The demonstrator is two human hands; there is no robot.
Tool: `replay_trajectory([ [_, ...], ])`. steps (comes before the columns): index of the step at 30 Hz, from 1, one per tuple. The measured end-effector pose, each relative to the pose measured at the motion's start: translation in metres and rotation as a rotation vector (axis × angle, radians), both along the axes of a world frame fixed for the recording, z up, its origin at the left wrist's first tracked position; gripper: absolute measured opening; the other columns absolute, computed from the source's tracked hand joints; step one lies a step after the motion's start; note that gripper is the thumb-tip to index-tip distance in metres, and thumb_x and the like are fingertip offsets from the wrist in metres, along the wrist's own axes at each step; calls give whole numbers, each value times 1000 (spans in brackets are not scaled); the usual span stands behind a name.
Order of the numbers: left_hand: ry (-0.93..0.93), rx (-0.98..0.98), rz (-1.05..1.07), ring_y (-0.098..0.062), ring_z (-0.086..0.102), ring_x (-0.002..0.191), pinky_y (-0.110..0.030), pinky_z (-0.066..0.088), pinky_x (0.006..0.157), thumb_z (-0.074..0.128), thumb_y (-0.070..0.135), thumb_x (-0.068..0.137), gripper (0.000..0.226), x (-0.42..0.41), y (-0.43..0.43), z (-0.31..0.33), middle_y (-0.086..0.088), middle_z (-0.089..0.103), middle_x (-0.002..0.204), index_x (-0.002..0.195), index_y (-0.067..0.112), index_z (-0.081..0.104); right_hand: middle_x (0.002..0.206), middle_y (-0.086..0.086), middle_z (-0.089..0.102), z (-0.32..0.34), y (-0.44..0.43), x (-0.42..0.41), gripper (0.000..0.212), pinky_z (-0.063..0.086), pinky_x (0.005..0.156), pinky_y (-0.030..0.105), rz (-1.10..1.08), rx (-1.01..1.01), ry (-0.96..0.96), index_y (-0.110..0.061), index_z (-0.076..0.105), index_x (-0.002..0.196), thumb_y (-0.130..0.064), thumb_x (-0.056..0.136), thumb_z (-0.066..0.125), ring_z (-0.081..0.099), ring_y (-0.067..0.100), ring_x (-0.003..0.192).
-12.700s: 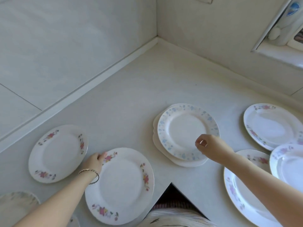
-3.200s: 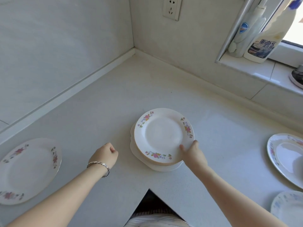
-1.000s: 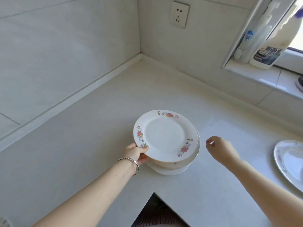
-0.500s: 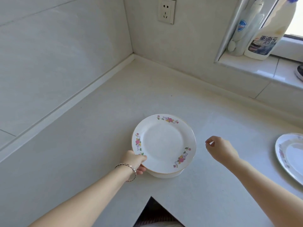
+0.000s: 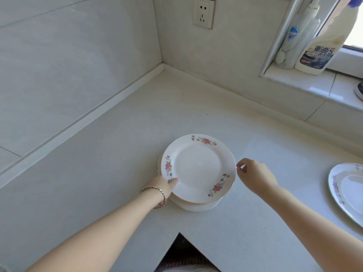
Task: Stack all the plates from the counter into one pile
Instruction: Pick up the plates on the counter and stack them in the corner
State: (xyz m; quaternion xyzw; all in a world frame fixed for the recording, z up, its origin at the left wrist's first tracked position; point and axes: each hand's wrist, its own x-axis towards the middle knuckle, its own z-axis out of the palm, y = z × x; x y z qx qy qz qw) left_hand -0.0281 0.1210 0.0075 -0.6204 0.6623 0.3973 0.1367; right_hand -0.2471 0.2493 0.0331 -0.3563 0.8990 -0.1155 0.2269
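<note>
A floral plate (image 5: 198, 167) is pinched at its 8 o'clock rim by the left hand (image 5: 164, 186) atop the pile (image 5: 196, 206) mid-counter, the right hand (image 5: 253, 176) is loosely curled and empty, and another plate (image 5: 345, 191) is left unstacked at 3 o'clock.

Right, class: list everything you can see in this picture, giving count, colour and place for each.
Plate pile: one, white, centre of counter; number of plates unclear.
Top plate: one, white with pink flowers, on the pile.
Loose plate: one, white floral, counter's right edge, partly cut off.
Counter: one, pale grey, corner.
Wall socket: one, white, back wall.
Bottles: two, white, window sill at top right.
Bracelet: one, silver, left wrist.
Left hand: grip on top plate's near-left rim.
Right hand: beside plate's right rim, holding nothing.
</note>
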Motion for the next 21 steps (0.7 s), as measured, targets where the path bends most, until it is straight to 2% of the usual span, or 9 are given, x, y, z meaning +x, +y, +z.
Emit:
replay_trajectory([
  [3,-48,-90,-28,-24,54,61,-29,46,65,24,58,91,57,11,1,-7,-5,56,63,74,11,51,92,-4,67,13,-20,17,27,38,54,23,146,-25,-19,-22,61,111,-23,92,42,55,20,75],
  [5,-56,-132,2,-25,56,63,-31,48,69,23,56,90,53,25,-1,-12,-8,62,71,71,13,47,91,-6,65,16,-38,33,26,41,55,23,273,-6,-65,-23,61,111,-26,92,43,58,20,76],
  [7,-59,-151,41,-25,54,64,-30,46,68,31,43,90,38,48,-5,-17,-9,62,76,70,13,43,93,-6,65,17,-57,54,26,48,61,25,423,40,-101,-24,60,112,-29,92,44,65,22,82],
  [9,-62,-171,129,-24,50,62,-28,41,66,37,29,86,24,78,-10,-18,-8,57,71,67,15,40,104,-3,67,16,-76,80,27,49,73,27,579,92,-110,-26,60,113,-32,92,44,64,22,95],
  [12,-75,-204,297,-23,46,58,-26,36,62,39,18,84,21,133,-11,-14,-6,54,66,63,18,37,109,-2,64,16,-101,131,22,44,89,30,790,146,-110,-28,60,107,-30,93,43,58,23,110],
  [14,-85,-219,403,-23,47,53,-25,35,57,40,17,85,21,169,-7,-7,-6,56,63,64,17,39,112,0,64,17,-112,163,22,42,96,30,875,156,-101,-28,61,105,-27,92,43,57,24,113],
  [19,-128,-253,681,-25,54,60,-25,37,56,39,12,83,22,282,16,1,-6,59,65,62,16,44,123,0,61,16,-133,260,26,45,91,28,1074,148,-87,-25,61,111,-31,91,46,58,23,114],
  [21,-153,-257,760,-29,62,71,-26,38,60,39,14,85,22,324,27,2,-8,59,67,63,14,45,123,0,61,13,-136,297,26,45,91,29,1127,163,-86,-24,61,112,-30,92,45,58,23,112],
])
